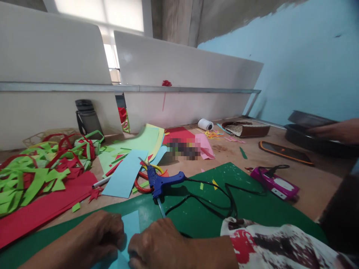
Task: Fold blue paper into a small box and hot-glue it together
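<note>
A light blue paper strip (pixel 131 224) lies under both hands at the front edge of the green mat (pixel 252 213). My left hand (pixel 105 231) is closed on its left side, with the fingers curled under. My right hand (pixel 158 243) has curled fingers pressed on the right side of the same strip; its fingertips are partly hidden. Just beyond the hands, a blue hot glue gun (pixel 165 180) rests with a glue stick (pixel 160 207) poking from its back. Scissors (pixel 143 183) with red and yellow handles are partly covered by the gun.
Light blue sheet (pixel 126 173), marker (pixel 101 182), red paper strips (pixel 50 209) and green cutouts (pixel 30 183) lie left. A dark bottle (pixel 89 117) stands behind. Rightward are a purple power strip (pixel 275 183), a phone (pixel 284 152), a brown pouch (pixel 246 129) and another person's hand (pixel 336 130) at a black basin (pixel 305 140).
</note>
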A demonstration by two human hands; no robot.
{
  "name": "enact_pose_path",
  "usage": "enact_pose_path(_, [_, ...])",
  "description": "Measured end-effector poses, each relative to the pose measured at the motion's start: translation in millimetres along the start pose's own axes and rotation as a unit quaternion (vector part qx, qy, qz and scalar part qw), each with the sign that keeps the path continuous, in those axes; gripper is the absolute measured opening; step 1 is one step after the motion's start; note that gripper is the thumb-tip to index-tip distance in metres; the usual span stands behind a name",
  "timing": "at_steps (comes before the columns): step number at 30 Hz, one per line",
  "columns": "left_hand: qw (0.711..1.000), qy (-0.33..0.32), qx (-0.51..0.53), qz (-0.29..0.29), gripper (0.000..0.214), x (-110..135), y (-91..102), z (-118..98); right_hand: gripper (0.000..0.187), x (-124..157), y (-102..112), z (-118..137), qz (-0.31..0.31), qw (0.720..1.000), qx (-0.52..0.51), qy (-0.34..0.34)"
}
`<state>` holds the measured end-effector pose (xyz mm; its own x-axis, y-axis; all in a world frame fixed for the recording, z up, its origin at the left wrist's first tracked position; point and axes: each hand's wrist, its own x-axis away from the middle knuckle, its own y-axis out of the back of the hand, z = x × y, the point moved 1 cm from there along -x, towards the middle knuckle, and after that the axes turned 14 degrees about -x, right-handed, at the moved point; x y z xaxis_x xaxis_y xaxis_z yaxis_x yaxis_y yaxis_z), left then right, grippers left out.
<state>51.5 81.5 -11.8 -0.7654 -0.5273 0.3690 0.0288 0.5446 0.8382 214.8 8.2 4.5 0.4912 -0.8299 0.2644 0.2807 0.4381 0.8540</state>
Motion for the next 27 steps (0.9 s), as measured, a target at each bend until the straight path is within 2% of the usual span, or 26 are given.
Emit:
enact_pose_path(3, [1.000,0.011,0.017,-0.005,0.009,-0.1,0.2,-2.1,0.016,-1.2,-1.2,-1.1,-0.014,1.000,-0.001,0.006])
enact_pose_path(10, [1.000,0.016,0.021,-0.013,0.011,-0.4,-2.4,-1.2,0.017,0.8,3.4,3.4,-0.001,1.000,0.016,-0.011])
enact_pose_path(15, [0.999,0.018,0.018,-0.020,0.007,0.1,-1.6,-1.7,0.017,3.2,9.7,8.4,0.036,0.999,0.009,-0.016])
enact_pose_path(22, [0.999,0.030,0.013,-0.016,0.007,-1.4,-2.2,-1.5,0.014,1.0,2.0,4.0,0.001,1.000,0.005,-0.004])
enact_pose_path(27, [0.999,0.052,0.004,-0.012,0.009,-1.7,-1.6,-4.8,0.018,0.1,-5.2,0.8,-0.015,1.000,0.007,0.008])
